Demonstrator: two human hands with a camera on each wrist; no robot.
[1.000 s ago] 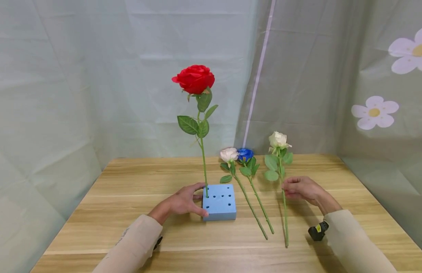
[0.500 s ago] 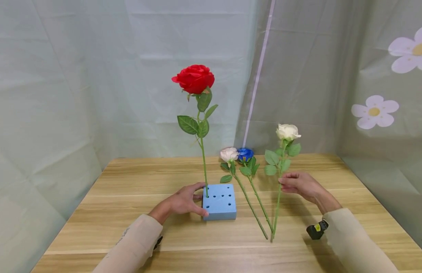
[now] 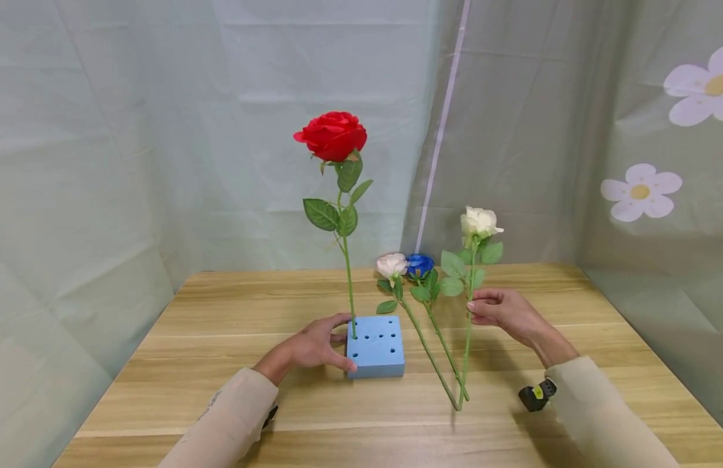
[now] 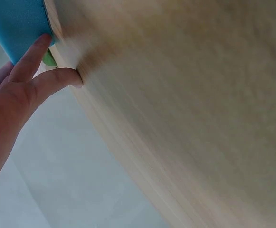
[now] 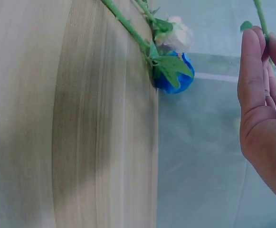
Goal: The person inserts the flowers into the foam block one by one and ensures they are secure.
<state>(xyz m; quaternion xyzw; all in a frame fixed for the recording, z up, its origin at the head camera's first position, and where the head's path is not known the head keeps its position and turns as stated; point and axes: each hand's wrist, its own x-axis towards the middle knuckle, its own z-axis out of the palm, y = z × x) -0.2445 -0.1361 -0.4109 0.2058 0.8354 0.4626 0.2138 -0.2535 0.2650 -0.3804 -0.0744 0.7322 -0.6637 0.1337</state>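
Note:
In the head view, my left hand (image 3: 315,343) holds the left side of a blue block (image 3: 376,364) with small holes in its top. The thumb lies at the block's front corner, the fingers at its back left. A red rose (image 3: 332,138) stands upright in a hole by the block's left edge. My right hand (image 3: 508,314) pinches the green stem of a white rose (image 3: 480,223) between thumb and fingers. This rose leans slightly, its stem end near those of the lying flowers. In the right wrist view, the right hand (image 5: 266,90) shows only part of that stem.
A pale pink rose (image 3: 392,265) and a blue rose (image 3: 420,265) lie on the wooden table (image 3: 233,305), right of the block, blooms toward the back edge. Grey-green curtains (image 3: 268,214) enclose the table; the right one bears printed flowers (image 3: 641,192).
My right hand has raised the white rose somewhat and shifted left, with the stem's lower end swinging left toward the lying stems. The left hand, block and red rose have stayed put.

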